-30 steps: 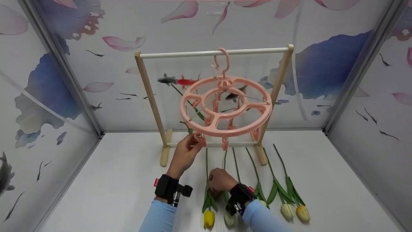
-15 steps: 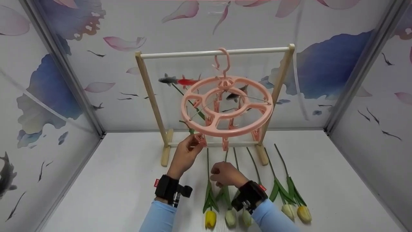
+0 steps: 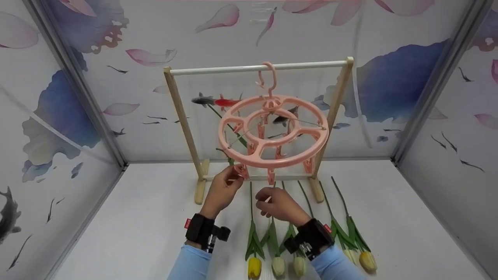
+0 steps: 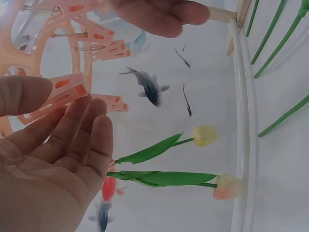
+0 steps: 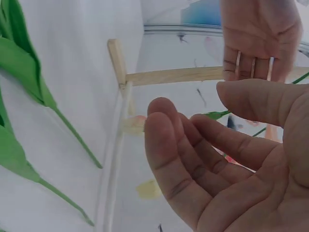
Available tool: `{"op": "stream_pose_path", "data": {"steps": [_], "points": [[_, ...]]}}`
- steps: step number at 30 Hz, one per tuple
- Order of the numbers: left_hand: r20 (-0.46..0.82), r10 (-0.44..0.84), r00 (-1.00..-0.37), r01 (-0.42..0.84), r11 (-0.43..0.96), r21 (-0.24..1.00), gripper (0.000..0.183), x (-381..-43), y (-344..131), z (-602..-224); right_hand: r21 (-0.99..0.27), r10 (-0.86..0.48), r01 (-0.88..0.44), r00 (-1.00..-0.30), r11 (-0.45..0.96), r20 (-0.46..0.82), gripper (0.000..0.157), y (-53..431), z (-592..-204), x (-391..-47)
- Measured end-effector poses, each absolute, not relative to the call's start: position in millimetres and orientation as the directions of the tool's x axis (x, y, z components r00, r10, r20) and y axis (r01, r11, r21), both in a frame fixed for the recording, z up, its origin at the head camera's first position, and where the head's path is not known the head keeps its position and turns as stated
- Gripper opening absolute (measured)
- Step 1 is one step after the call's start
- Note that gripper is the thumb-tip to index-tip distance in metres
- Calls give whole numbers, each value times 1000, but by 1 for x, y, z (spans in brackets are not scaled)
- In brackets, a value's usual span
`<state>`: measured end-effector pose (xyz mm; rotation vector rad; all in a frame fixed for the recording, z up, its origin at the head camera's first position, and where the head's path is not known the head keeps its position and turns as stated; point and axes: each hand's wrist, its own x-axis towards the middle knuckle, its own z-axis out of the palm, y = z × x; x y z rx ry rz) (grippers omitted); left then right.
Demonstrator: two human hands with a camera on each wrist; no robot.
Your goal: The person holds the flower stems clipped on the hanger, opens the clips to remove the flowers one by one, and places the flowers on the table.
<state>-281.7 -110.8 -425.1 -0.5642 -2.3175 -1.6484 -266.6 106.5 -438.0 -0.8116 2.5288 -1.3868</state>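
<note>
My left hand (image 3: pixel 222 191) pinches a pink clothespin (image 4: pixel 72 90) at the near left of a round pink clip hanger (image 3: pixel 272 162). In the left wrist view the thumb lies on one side of the clothespin, the fingers on the other. My right hand (image 3: pixel 281 203) is just in front of the hanger, above the tulip stems, fingers loosely bent and nothing in them. Below it lie artificial tulips, among them a bright yellow tulip (image 3: pixel 255 267) and a pale tulip (image 3: pixel 278 266). Two more, a yellow tulip (image 4: pixel 206 135) and a pinkish tulip (image 4: pixel 227 187), hang blossom-down from the hanger.
The hanger hooks over the white top bar (image 3: pixel 218 70) of a wooden-legged rack (image 3: pixel 183 120). Other pink clothespins (image 3: pixel 271 176) dangle from its ring. More tulips (image 3: pixel 367 261) lie at the right, stems toward the rack. Printed panels (image 3: pixel 148 31) enclose the white table (image 3: pixel 155 217).
My right hand has moved up and slightly right, away from the bright yellow tulip's leaves toward the hanger. My left hand has kept its pinch on the clothespin.
</note>
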Motion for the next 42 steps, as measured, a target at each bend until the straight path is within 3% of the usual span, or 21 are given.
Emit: {"op": "stream_pose_path", "data": {"steps": [14,24,31,42], "points": [[436,107,-893,445,351,824,32,-282,-118,-421,-858,-529,-417,-821,301,213,33,109,-418,-258],[446,-79,-892,383,394,836,21,-290,-122,-413,-918,-533,-321,-832,233,156,50,112,-406,-254],[363,-197,-911,271,376,886,23,-297,-124,-409,-914,-520,-328,-838,239,164,48,114,-407,-252],[341,-258,-904,236,364,901,26,-305,-127,-408,-863,-480,-452,-823,228,304,38,112,-409,-251]]}}
